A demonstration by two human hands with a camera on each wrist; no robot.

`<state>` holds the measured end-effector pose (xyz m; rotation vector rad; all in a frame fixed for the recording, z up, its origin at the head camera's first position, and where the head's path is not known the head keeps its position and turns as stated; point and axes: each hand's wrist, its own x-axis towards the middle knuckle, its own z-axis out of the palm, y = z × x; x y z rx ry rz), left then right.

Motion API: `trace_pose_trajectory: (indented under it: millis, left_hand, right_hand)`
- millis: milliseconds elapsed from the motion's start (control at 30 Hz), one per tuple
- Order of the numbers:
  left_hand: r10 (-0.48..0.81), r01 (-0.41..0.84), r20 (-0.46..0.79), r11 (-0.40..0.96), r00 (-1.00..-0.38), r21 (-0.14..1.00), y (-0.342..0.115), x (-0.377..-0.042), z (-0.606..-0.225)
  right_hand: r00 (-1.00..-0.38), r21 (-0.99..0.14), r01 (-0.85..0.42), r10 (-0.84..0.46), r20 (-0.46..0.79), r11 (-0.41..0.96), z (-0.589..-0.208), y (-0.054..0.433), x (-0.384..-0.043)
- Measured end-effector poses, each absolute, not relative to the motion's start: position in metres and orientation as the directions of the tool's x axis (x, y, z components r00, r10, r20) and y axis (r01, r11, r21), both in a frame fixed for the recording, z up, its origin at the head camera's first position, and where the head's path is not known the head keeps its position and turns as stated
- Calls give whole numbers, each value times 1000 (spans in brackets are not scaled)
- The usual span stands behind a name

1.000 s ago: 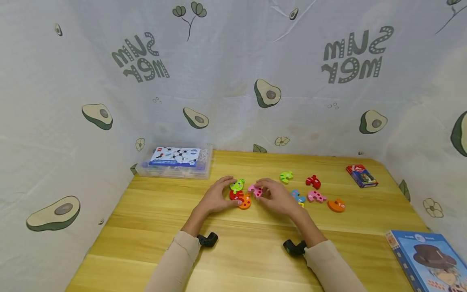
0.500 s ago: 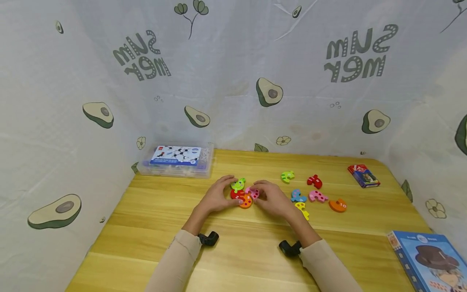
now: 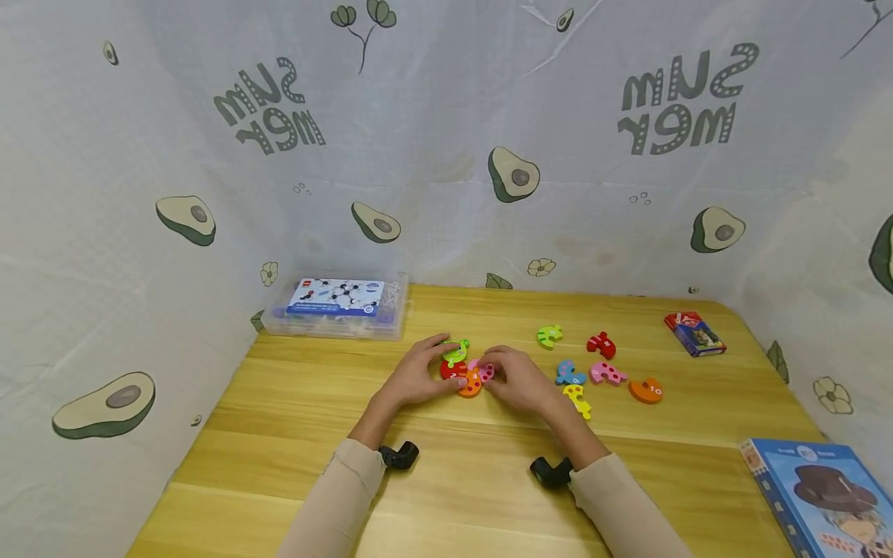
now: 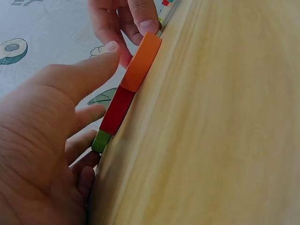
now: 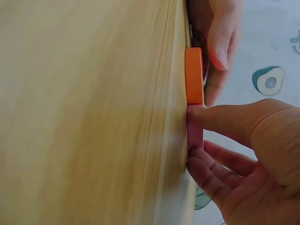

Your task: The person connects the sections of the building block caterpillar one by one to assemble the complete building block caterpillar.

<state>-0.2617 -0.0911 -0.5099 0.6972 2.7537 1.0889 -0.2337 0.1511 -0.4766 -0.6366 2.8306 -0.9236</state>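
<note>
In the head view my left hand (image 3: 417,373) curves around a row of joined number puzzle pieces lying flat on the table. Its fingers rest at the green smiling head piece (image 3: 456,354), and its thumb reaches over the orange spotted piece (image 3: 471,382). Between those two sits a red piece (image 4: 117,111), joined to both. My right hand (image 3: 519,380) pinches a pink spotted piece (image 5: 195,129) between thumb and fingers. The right wrist view shows this pink piece standing edge to edge against the orange one. Fingers partly hide the pink piece in the head view.
Loose puzzle pieces lie right of my hands: green (image 3: 549,336), red (image 3: 601,345), blue (image 3: 570,373), pink (image 3: 608,373), yellow (image 3: 577,401) and orange (image 3: 646,390). Farther out are a clear plastic case (image 3: 335,306), a small card box (image 3: 695,334) and a blue book-like box (image 3: 812,496).
My right hand has moved left, bringing the pink piece against the orange one. The yellow loose piece has come into fuller view. My left index finger now lies over the green head piece.
</note>
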Motion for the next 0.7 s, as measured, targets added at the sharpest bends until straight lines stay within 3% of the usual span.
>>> trace_pose_trajectory:
  millis: [300, 700]
  left_hand:
    - [451, 371, 58, 647, -891, 666, -90, -262, -511]
    - [455, 377, 66, 640, -888, 670, -91, -262, -513]
  right_hand:
    - [-943, -645, -272, -331, 32, 714, -474, 167, -230]
    - [-962, -563, -261, -261, 81, 784, -462, 218, -245]
